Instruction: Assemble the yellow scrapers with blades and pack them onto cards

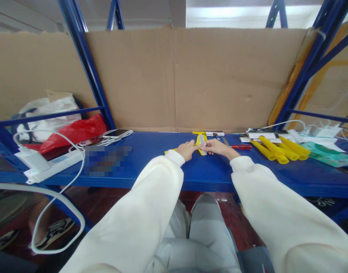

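A yellow plastic piece with a pale grey strip across it [202,141] lies between my hands over the blue shelf top; its exact kind is not clear. My left hand [186,150] grips its left side, with the fingers closed. From the right, my right hand [217,146] pinches the pale strip between thumb and fingers. Part of another yellow piece [167,152] shows beside my left wrist. Just behind my right hand is a small white and black strip [215,133]. A red-handled screwdriver [241,146] rests right of my right hand.
Several yellow tubes [281,149] lie to the right by black and white strips [267,135] and a green packet [327,153]. At left are a phone [117,133], a white power strip [53,165] and a red bag [74,132]. A cardboard panel [174,79] stands behind.
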`<control>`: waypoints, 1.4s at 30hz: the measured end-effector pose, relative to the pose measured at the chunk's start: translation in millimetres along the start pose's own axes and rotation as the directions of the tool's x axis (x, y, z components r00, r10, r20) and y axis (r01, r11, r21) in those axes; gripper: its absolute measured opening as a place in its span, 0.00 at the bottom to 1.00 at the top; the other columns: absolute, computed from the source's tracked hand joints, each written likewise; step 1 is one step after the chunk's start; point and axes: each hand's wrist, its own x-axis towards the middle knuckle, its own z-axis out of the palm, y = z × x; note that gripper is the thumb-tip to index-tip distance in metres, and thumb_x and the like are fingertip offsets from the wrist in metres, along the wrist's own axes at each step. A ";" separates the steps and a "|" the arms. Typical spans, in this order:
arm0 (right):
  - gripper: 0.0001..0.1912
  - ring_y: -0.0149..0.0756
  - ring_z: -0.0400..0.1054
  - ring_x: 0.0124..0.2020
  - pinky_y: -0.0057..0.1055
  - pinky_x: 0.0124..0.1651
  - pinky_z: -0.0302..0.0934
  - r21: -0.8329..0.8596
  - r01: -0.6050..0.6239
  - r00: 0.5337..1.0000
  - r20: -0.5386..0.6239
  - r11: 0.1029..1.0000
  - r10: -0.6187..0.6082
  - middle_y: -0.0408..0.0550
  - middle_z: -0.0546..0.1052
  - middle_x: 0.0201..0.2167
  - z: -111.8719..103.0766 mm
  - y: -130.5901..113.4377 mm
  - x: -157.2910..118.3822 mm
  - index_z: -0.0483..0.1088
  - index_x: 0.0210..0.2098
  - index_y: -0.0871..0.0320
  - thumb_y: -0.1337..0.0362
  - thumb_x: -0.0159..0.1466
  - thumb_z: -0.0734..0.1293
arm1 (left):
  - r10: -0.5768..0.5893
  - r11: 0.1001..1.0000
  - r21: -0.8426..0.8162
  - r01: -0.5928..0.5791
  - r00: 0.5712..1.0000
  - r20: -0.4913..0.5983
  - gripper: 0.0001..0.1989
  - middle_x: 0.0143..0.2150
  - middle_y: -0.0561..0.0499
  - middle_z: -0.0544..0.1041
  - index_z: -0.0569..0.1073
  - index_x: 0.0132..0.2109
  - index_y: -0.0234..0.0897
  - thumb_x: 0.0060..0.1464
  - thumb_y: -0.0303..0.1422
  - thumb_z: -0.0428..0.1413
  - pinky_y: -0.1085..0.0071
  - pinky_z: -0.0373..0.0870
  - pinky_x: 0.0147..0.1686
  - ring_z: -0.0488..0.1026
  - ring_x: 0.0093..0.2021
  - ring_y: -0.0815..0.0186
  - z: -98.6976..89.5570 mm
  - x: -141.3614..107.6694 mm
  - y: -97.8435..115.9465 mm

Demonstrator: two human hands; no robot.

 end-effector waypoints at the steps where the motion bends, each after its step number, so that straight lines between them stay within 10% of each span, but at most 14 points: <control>1: 0.23 0.25 0.58 0.15 0.23 0.19 0.53 0.005 0.003 1.000 0.008 1.000 -0.003 0.38 0.67 0.13 -0.5 0.0 -0.1 0.68 0.22 0.57 0.45 0.51 0.75 | 0.001 1.000 0.002 -0.001 1.000 0.001 0.35 0.53 0.44 0.66 0.59 0.70 0.55 0.60 0.21 0.47 0.64 0.71 0.49 0.72 0.51 0.58 0.4 0.3 -0.2; 16: 0.17 0.26 0.61 0.16 0.22 0.18 0.55 0.096 -0.124 0.992 0.000 0.988 0.125 0.42 0.70 0.14 -2.0 -1.0 1.4 0.69 0.23 0.58 0.56 0.63 0.70 | 0.038 0.999 0.000 -0.038 0.999 -0.006 0.39 0.53 0.44 0.69 0.52 0.73 0.53 0.59 0.22 0.51 0.66 0.72 0.48 0.72 0.52 0.58 1.8 0.5 0.4; 24: 0.20 0.25 0.59 0.17 0.23 0.20 0.56 0.263 -0.069 0.965 -0.228 0.962 0.132 0.40 0.67 0.16 0.1 -5.0 1.3 0.65 0.24 0.57 0.51 0.64 0.69 | 0.096 0.995 0.009 -0.096 0.995 -0.036 0.34 0.53 0.45 0.68 0.60 0.70 0.54 0.60 0.21 0.47 0.66 0.70 0.47 0.72 0.51 0.59 -3.7 -2.3 6.1; 42: 0.32 0.27 0.57 0.16 0.26 0.19 0.52 0.228 0.090 0.942 -0.334 0.969 -0.009 0.38 0.64 0.14 0.3 -4.0 3.6 0.65 0.21 0.56 0.32 0.50 0.70 | 0.134 0.991 0.009 -0.134 0.988 -0.073 0.36 0.52 0.46 0.71 0.52 0.73 0.54 0.62 0.23 0.47 0.68 0.71 0.47 0.72 0.51 0.60 -1.2 0.3 4.5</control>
